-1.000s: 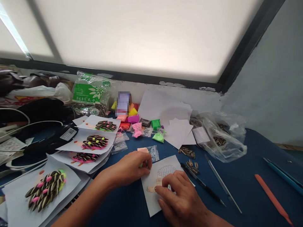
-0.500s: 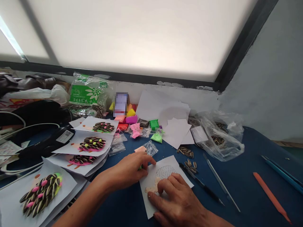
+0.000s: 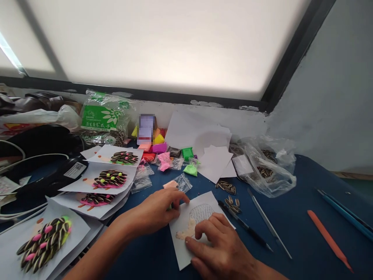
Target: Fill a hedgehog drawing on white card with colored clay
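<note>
Grip unclenched, the right hand [image 3: 218, 245] apparently presses peach clay [image 3: 186, 232] onto the paper [image 3: 182, 252], which the left hand [image 3: 160, 206] (grip unclear from here) likely steadies.

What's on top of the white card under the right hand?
The white card bears a drawn outline filled with small marks and a peach clay-like patch. The right hand hides part of the card's lower right, so anything there can't be seen.

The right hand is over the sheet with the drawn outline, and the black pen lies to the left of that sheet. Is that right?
Not quite: the head view shows the black pen on the right side of the sheet. The right hand is indeed over it.
</note>
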Motion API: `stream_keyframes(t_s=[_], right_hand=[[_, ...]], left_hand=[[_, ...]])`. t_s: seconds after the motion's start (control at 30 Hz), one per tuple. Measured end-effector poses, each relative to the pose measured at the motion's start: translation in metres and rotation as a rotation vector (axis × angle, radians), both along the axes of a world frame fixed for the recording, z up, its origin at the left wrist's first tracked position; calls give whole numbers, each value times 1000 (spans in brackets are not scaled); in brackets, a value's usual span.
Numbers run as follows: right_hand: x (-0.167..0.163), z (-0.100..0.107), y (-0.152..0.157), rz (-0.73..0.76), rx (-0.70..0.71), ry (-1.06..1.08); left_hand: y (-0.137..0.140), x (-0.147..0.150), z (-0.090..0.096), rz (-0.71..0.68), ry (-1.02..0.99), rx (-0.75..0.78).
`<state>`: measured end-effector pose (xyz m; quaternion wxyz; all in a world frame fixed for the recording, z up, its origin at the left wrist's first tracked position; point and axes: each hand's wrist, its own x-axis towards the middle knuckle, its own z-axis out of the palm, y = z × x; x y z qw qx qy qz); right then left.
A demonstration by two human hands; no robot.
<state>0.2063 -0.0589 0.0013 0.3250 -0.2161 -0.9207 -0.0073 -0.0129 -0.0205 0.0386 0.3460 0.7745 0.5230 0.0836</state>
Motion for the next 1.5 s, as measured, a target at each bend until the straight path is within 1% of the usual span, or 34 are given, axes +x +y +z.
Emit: stream_keyframes(t_s=[0.1,0.23,0.33,0.43,0.53,0.73,0.83,0.93,1.03,1.2,1.33,1.5], right_hand=[[5,7,2,-65,-104,26],[9,11,8,-157,-142,27],[9,10,8,-156,-174,16],[9,9,6,-112,-197,7],[9,5,4,-41,-167,-14],[2,-12,5,126,21,7],[-2,-16,3,131,73,11],[-4,-16,1,87,110,24],[-4,-13,2,61,100,1],[-3,-11,10,67,73,-105],[-6,-10,14,64,62,-157],[-12,-4,16,56,-8,-218]], left_hand=[[0,-2,-3,30,-25,5],[3,-1,-8,78,-15,48],[8,4,-8,99,29,68],[14,11,-5,94,22,86],[21,17,-2,74,2,76],[30,21,0,-2,8,55],[32,23,4,-44,57,65],[34,24,7,-85,84,70],[38,23,6,-107,70,52],[44,19,2,-143,-4,8],[43,17,1,-117,-66,-34],[41,17,3,-84,-95,-87]])
